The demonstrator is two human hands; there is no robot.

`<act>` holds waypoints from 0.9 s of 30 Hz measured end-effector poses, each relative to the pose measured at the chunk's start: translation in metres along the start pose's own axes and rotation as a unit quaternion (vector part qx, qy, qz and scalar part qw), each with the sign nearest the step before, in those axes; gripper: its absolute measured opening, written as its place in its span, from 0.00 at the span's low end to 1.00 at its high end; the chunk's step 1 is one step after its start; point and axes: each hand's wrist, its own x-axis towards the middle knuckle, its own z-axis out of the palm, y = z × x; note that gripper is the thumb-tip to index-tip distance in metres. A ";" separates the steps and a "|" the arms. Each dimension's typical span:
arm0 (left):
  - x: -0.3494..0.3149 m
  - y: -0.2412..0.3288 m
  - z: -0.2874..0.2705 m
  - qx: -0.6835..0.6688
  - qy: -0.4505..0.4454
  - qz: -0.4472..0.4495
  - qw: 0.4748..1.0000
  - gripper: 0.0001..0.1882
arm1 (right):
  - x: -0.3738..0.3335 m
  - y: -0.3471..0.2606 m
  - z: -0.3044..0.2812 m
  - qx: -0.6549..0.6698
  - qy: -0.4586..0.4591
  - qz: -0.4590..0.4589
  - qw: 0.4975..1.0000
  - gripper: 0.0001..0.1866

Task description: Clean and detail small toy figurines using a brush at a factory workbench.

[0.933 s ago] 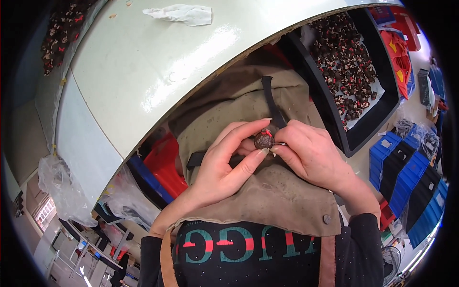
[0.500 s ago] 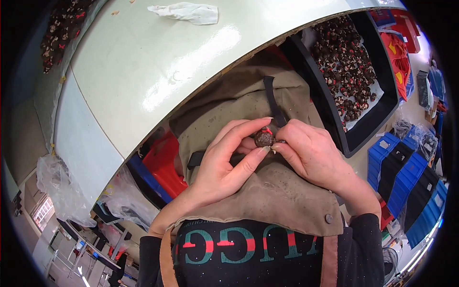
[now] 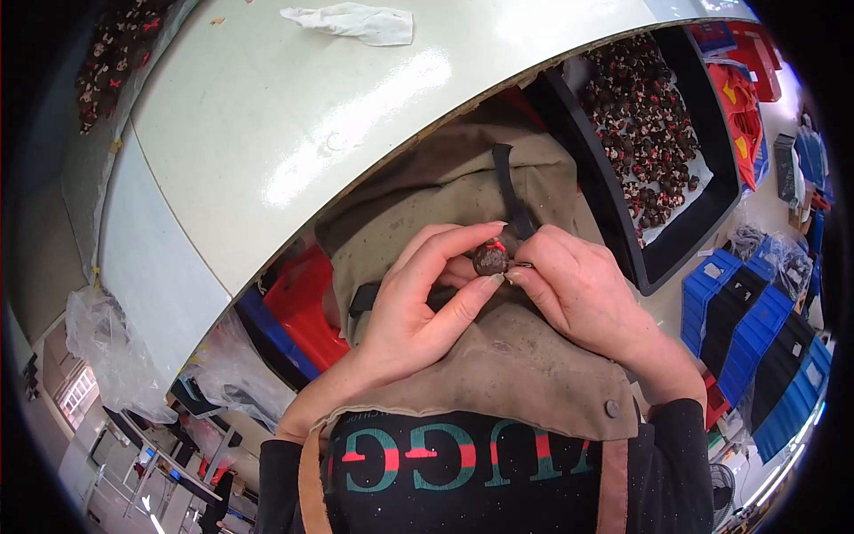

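Above my lap, my left hand (image 3: pixel 414 298) holds a small, round, dark brown figurine (image 3: pixel 490 260) with a red bow-like part on top, between its fingers and thumb. My right hand (image 3: pixel 587 289) is closed in a pinch around a thin, dark, shiny tool (image 3: pixel 519 265), whose kind is hard to make out. The tool's end meets the right side of the figurine. Most of the tool is hidden inside the right fingers. Beneath both hands lies a brown apron (image 3: pixel 534 347) with stains on it.
A pale table (image 3: pixel 231 133) curves across ahead of me, with a crumpled white cloth or tissue (image 3: pixel 351 24) on it. On the right, a black tray (image 3: pixel 654 271) holds many similar small figurines (image 3: pixel 636 116). Blue crates (image 3: pixel 752 311) stand farther right. Clear plastic bags (image 3: pixel 116 347) hang at left.
The figurine has turned slightly between the left fingers, with the tool still against its side. Both hands stay almost in the same place.
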 end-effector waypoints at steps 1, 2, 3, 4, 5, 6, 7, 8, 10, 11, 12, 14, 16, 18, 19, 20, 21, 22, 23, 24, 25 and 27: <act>0.000 0.000 0.000 0.003 0.003 0.002 1.000 0.21 | 0.000 0.000 -0.001 -0.009 -0.004 0.001 1.000 0.06; 0.000 0.000 0.000 0.003 0.004 0.002 1.000 0.21 | 0.000 -0.001 -0.002 -0.018 -0.007 0.002 1.000 0.07; 0.000 0.000 -0.001 0.011 -0.001 0.005 1.000 0.21 | 0.001 -0.001 -0.003 -0.018 -0.008 0.002 1.000 0.07; 0.001 0.000 -0.002 0.018 -0.006 0.008 1.000 0.21 | 0.001 -0.002 -0.004 -0.031 -0.007 -0.003 0.999 0.07; 0.001 0.001 -0.002 0.018 -0.007 0.007 1.000 0.21 | 0.002 -0.003 -0.004 -0.044 -0.007 -0.007 0.999 0.07; 0.000 0.001 -0.002 0.020 -0.008 0.007 1.000 0.21 | 0.002 -0.003 -0.004 -0.044 -0.007 -0.006 0.999 0.07; 0.000 0.001 -0.002 0.023 -0.008 0.007 1.000 0.21 | 0.002 -0.003 -0.004 -0.047 -0.009 -0.013 0.999 0.08; -0.001 0.001 -0.002 0.023 -0.008 0.007 1.000 0.21 | 0.002 -0.003 -0.004 -0.050 -0.010 -0.021 0.998 0.08; -0.001 0.001 -0.002 0.006 -0.002 -0.008 1.000 0.21 | 0.002 -0.002 -0.003 -0.047 -0.009 -0.023 0.999 0.08; -0.001 0.002 -0.002 0.006 -0.002 -0.008 1.000 0.21 | 0.002 -0.002 -0.002 -0.045 -0.007 -0.024 0.999 0.08; -0.001 0.002 -0.001 -0.001 -0.002 -0.011 1.000 0.21 | 0.001 -0.002 -0.001 -0.045 -0.007 -0.024 0.999 0.08; -0.001 0.002 -0.001 -0.008 -0.001 -0.014 1.000 0.21 | 0.001 -0.002 -0.001 -0.041 0.005 -0.018 0.999 0.08; 0.000 0.000 -0.002 -0.002 -0.004 -0.010 1.000 0.21 | 0.001 0.000 0.001 -0.041 0.005 -0.016 0.999 0.08; 0.001 -0.001 -0.002 -0.001 -0.004 -0.012 1.000 0.21 | 0.002 0.002 0.002 -0.039 0.005 -0.014 0.999 0.08; 0.000 0.000 -0.002 0.001 -0.004 -0.009 1.000 0.21 | 0.001 0.000 0.000 -0.043 0.005 -0.014 0.999 0.09; -0.001 0.002 -0.001 0.001 -0.004 -0.006 1.000 0.21 | 0.000 -0.002 -0.001 -0.047 0.005 -0.015 0.999 0.09; -0.002 0.004 0.000 0.004 -0.004 -0.005 1.000 0.21 | 0.000 -0.004 -0.002 -0.049 0.006 -0.016 0.999 0.09; -0.001 0.004 0.000 0.005 -0.004 -0.007 1.000 0.21 | 0.001 -0.002 -0.003 -0.051 0.001 -0.017 0.999 0.09; 0.001 0.004 0.000 0.005 -0.004 -0.008 1.000 0.21 | 0.001 -0.001 -0.004 -0.053 -0.003 -0.019 0.998 0.09; 0.002 0.004 0.000 -0.010 -0.006 -0.023 1.000 0.21 | 0.002 0.000 -0.004 -0.053 -0.004 -0.018 0.998 0.09; 0.002 0.004 0.000 -0.025 -0.008 -0.037 0.999 0.21 | 0.002 0.001 -0.004 -0.055 -0.007 -0.021 0.998 0.09; 0.002 0.003 0.001 -0.028 -0.005 -0.036 0.999 0.21 | 0.002 0.001 -0.004 -0.059 -0.011 -0.025 0.998 0.09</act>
